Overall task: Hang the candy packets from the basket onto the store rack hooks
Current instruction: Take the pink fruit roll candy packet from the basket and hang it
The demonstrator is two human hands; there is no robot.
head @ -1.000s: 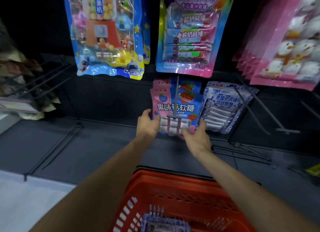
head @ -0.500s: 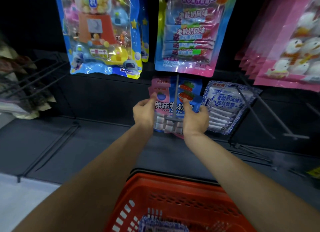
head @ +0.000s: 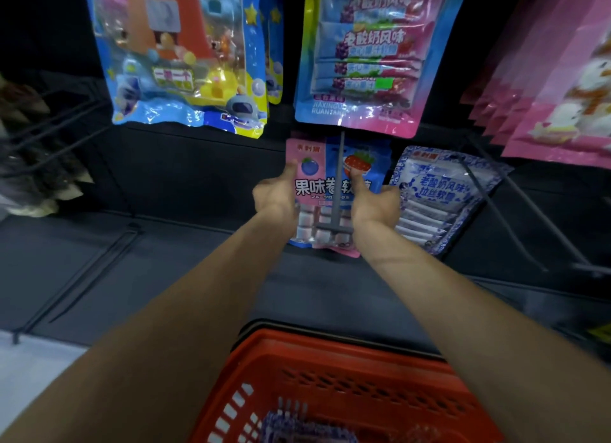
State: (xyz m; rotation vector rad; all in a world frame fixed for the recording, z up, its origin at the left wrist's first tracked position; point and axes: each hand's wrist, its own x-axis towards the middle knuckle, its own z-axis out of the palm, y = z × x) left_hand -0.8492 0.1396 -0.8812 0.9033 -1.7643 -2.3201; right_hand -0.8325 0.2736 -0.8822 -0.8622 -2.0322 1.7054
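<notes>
A pink and blue candy packet [head: 317,187] with fruit pictures hangs on a dark rack hook [head: 338,184] at the middle of the head view. My left hand [head: 276,196] grips its left edge, thumb on the front. My right hand [head: 375,204] grips its right edge, thumb pressed on the front near the hook rod. The hook's crossbar end [head: 334,227] sticks out in front of the packet's lower part. Below, a red basket [head: 347,376] holds a blue-white packet [head: 297,429] at its bottom.
A blue-white patterned packet [head: 436,194] hangs on the hook to the right. Above hang a blue toy-machine bag [head: 185,55], a blue-pink candy bag [head: 367,55] and pink bags [head: 562,78]. Bare hooks [head: 515,217] jut out at right and at left [head: 76,277].
Both hands slid up from the packet's bottom corners to its middle sides, and the packet moved back along the hook. The view shifted closer to the rack.
</notes>
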